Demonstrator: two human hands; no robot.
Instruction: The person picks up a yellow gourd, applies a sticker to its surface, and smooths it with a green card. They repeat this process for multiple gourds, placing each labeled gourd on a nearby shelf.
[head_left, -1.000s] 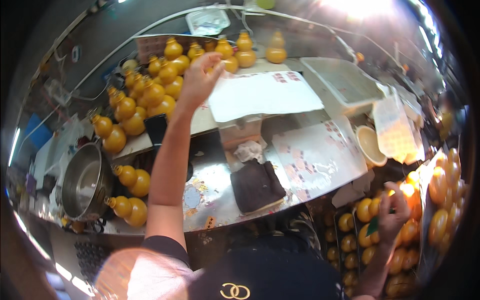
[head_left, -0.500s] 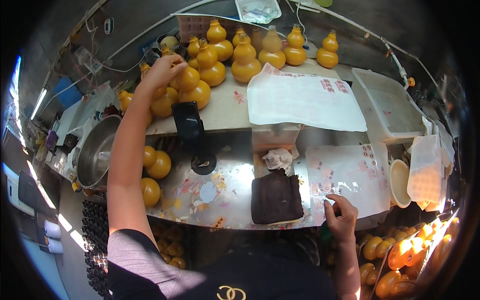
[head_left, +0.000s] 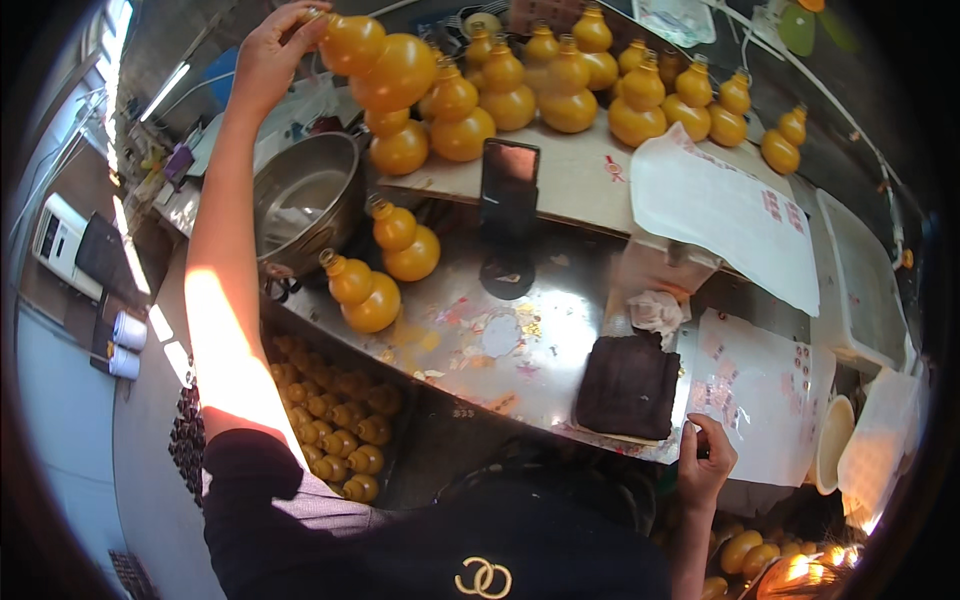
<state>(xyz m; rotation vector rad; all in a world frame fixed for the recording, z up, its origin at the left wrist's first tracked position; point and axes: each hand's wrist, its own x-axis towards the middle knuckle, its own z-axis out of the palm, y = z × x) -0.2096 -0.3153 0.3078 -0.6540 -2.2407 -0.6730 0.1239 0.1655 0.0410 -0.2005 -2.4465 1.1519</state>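
My left hand (head_left: 275,58), arm stretched out to the far left, grips the neck of a yellow gourd-shaped bottle (head_left: 390,72). That bottle is tilted, its round base to the right, in front of other gourd-shaped bottles (head_left: 567,95) standing along the raised shelf. My right hand (head_left: 708,460) is closed at the table's front edge, thumb and forefinger drawn together; whatever is between them is too small to make out. It is nearest to a dark brown folded cloth (head_left: 628,388) and a sheet of stickers (head_left: 765,395). Two more gourd bottles (head_left: 372,298) stand on the metal table's left end.
A phone on a round stand (head_left: 510,190) rises mid-table. A metal basin (head_left: 310,190) sits at the left. A white sheet (head_left: 725,215) covers the shelf's right part, beside a clear plastic tub (head_left: 860,280). A crumpled tissue (head_left: 656,312) lies behind the cloth. Gourds fill a crate (head_left: 335,420) below.
My left hand has lifted a gourd-shaped bottle by its neck and tilted it, moving toward the far left. The view has turned left. My right hand stays closed near the sticker sheet.
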